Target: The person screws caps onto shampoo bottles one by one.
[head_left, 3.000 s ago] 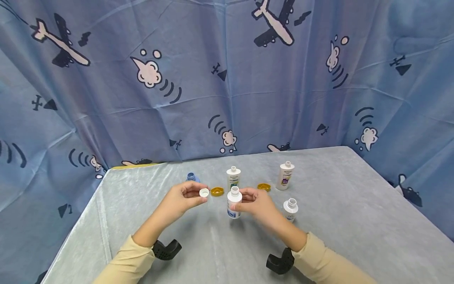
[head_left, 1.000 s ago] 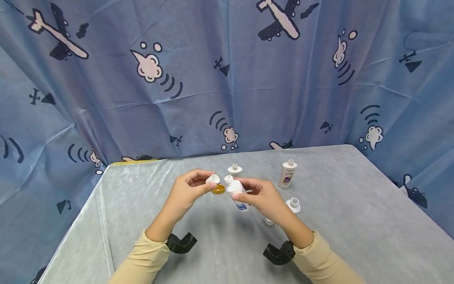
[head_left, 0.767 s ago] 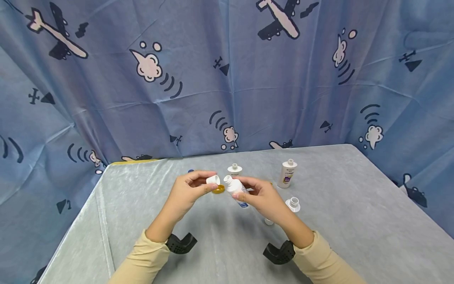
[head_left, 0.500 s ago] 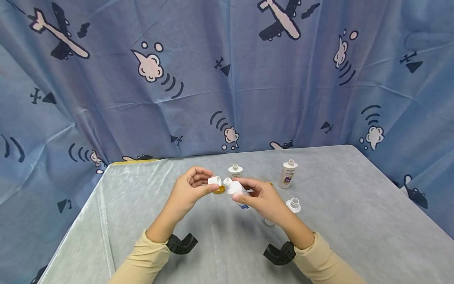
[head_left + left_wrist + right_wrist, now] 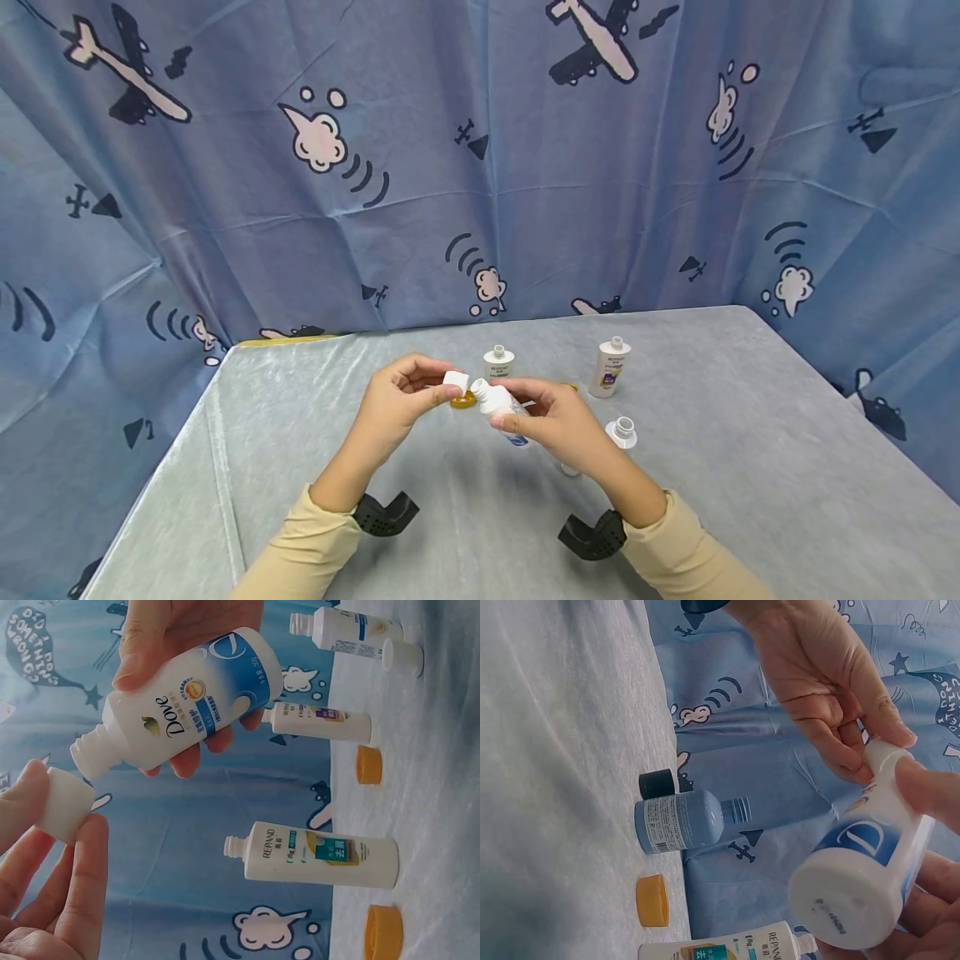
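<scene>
My left hand (image 5: pixel 393 404) pinches a small white screw cap (image 5: pixel 66 805) between thumb and fingers. In my right hand (image 5: pixel 553 414) is a white and blue Dove bottle (image 5: pixel 180 705), gripped around its body. The bottle leans over to the left, its bare threaded neck (image 5: pixel 96 754) pointing at the cap. Cap and neck are close together above the table, the cap tilted toward the neck. Seen from the right wrist, the bottle's round base (image 5: pixel 844 896) faces the camera, and the cap is mostly hidden behind its shoulder.
Uncapped bottles stand on the grey cloth: a green-labelled REPAND (image 5: pixel 322 855), a purple-labelled one (image 5: pixel 321 721), a white one (image 5: pixel 356 631) and a blue one (image 5: pixel 682 820). Loose caps lie nearby: yellow-orange (image 5: pixel 384 932), another yellow-orange (image 5: pixel 368 765), white (image 5: pixel 403 658), dark (image 5: pixel 657 784). A patterned curtain (image 5: pixel 420 167) hangs behind.
The Dove bottle, upright 3 seconds ago, now leans left. Both hands have come closer together, with the cap near the neck. Within the last half second the cap has turned slightly.
</scene>
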`<action>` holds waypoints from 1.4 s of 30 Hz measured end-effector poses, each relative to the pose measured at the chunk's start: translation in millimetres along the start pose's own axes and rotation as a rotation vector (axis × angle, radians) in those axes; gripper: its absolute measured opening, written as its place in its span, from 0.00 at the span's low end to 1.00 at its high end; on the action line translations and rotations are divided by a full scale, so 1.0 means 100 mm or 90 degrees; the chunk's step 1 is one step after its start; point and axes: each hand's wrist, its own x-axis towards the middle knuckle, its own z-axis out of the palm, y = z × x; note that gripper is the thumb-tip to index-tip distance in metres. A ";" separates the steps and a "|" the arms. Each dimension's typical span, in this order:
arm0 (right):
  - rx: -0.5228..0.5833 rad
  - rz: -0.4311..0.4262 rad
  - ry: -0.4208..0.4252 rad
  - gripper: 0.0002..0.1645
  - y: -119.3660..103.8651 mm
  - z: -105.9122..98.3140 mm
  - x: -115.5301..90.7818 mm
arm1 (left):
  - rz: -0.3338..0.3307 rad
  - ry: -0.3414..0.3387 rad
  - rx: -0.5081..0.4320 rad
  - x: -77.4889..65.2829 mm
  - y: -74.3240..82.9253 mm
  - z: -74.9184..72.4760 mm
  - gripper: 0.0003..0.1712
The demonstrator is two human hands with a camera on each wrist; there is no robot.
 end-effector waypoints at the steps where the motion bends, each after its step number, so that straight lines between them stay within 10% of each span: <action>1: -0.007 -0.001 0.003 0.27 0.00 0.00 0.00 | 0.005 -0.001 0.002 0.00 0.00 0.00 0.18; 42: -0.071 0.018 0.007 0.27 0.02 0.03 0.02 | -0.016 -0.051 0.070 -0.09 0.03 0.10 0.18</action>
